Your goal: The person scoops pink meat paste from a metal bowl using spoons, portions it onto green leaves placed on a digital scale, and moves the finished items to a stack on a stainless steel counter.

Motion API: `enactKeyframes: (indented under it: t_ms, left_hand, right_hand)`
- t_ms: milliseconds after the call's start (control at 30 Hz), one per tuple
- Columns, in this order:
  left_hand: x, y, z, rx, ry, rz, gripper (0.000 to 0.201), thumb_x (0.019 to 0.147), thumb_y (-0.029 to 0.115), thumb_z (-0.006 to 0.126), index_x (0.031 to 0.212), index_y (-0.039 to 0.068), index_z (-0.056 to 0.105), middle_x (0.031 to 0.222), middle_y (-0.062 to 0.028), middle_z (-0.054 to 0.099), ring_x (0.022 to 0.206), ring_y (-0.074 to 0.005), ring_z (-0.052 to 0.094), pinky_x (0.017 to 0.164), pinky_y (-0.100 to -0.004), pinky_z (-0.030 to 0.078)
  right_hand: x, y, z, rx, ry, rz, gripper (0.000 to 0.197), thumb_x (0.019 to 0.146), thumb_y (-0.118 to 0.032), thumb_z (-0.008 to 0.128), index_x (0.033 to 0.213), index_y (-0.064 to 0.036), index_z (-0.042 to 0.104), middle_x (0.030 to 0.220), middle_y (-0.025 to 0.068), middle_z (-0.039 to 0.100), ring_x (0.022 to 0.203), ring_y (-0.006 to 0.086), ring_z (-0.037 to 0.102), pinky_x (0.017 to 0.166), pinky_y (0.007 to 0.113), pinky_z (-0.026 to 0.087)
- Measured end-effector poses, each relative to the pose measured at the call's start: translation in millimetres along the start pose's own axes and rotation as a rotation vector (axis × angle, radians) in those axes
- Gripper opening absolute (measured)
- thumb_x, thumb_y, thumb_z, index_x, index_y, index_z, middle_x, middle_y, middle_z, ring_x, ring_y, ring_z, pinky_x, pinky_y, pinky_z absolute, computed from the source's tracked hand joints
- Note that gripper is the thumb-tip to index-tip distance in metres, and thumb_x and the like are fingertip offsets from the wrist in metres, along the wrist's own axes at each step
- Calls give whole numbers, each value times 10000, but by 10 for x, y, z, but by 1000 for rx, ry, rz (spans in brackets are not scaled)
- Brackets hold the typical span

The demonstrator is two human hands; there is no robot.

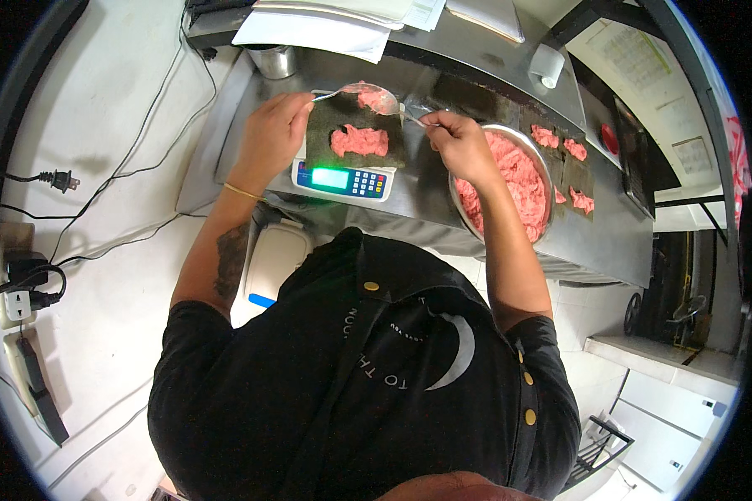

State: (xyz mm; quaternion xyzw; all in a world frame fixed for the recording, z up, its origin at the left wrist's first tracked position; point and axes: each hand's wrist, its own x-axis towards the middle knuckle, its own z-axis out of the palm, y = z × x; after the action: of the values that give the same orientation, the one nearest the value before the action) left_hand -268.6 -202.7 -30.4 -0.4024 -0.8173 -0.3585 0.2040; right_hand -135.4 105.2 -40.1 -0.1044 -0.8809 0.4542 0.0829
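A spoon (342,90) is pinched in my left hand (277,129), its bowl reaching over the far part of a dark sheet. From the other side my right hand (461,144) grips a second spoon (405,115). The two spoon bowls meet around a lump of pink minced paste (376,101). Below them, a larger heap of the same paste (359,142) lies on the dark greenish sheet (319,134). That sheet covers the pan of a white digital scale (380,184) with a lit green display. Beside my right forearm stands a round metal bowl (546,179) full of pink paste.
Several dark sheets (578,173) with pink portions lie right of the bowl on the steel table (418,200). A metal cup (273,63) and papers (309,35) are at the back left. A paper roll (546,65) sits on the shelf. Cables (134,159) hang at left.
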Motion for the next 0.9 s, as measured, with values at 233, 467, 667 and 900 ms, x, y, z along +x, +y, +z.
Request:
enactKeyframes:
  t_ms: [233,467,667,900]
  left_hand:
    - [21,34,51,-7,-49,7,157,1016,137,654,1107,25,717,1036,-172,741,902,-361,725,775,-416,570]
    - [-70,-11,47,-32,-47,26,156,1014,135,658,1108,26,719,1045,-169,746,882,-331,733,759,-397,578]
    - [46,281,260,-132,-101,30,183,1008,108,654,1163,40,726,1024,-160,752,869,-318,743,757,-385,590]
    - [73,1279,1020,-320,-204,148,240,973,52,630,1199,21,702,1012,-188,730,907,-385,733,789,-441,598]
  right_hand:
    - [-140,-4,-131,-39,9,-6,264,941,-195,625,1108,-44,762,833,191,726,768,280,710,767,393,549]
    - [-264,-92,-197,-137,-10,9,262,943,-203,641,1106,-35,758,887,208,739,802,294,724,790,402,554]
    - [-601,-119,-505,-59,34,100,279,954,-186,628,1140,-16,746,925,227,743,832,312,730,796,401,551]
    - [-1437,303,-818,-41,314,247,298,968,-127,611,1195,37,711,968,240,753,876,249,737,821,380,558]
